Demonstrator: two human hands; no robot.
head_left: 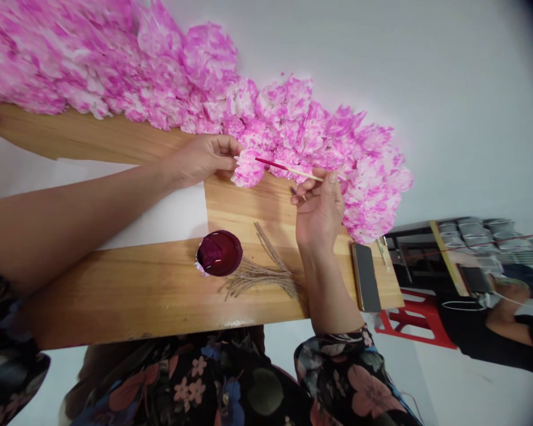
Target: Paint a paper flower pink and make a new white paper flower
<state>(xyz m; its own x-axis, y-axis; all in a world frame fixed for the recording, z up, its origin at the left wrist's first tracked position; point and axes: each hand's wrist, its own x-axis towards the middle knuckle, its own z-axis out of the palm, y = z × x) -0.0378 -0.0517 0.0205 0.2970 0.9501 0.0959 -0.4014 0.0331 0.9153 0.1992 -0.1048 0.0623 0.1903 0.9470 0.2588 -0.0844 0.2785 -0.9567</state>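
Note:
My left hand (206,158) pinches a small pink-and-white artificial flower (249,169) by its left side, just above the table. In my right hand (320,207) is a thin pale wooden stick (299,172) whose far half is stained dark red. The stained tip lies over the flower; whether it touches the petals I cannot tell. A small dark object (293,190) pokes out by the right fingers, its kind unclear. Nearer to me stands a cup of dark red liquid (224,253), with a bundle of thin brown stems (266,277) beside it.
Heaped pink-and-white flowers (160,77) line the far side of the wooden table (137,296) along the wall. White paper (160,216) lies under my left forearm. A phone (366,278) rests at the right end. Beyond are a red stool (415,319) and another person (493,337).

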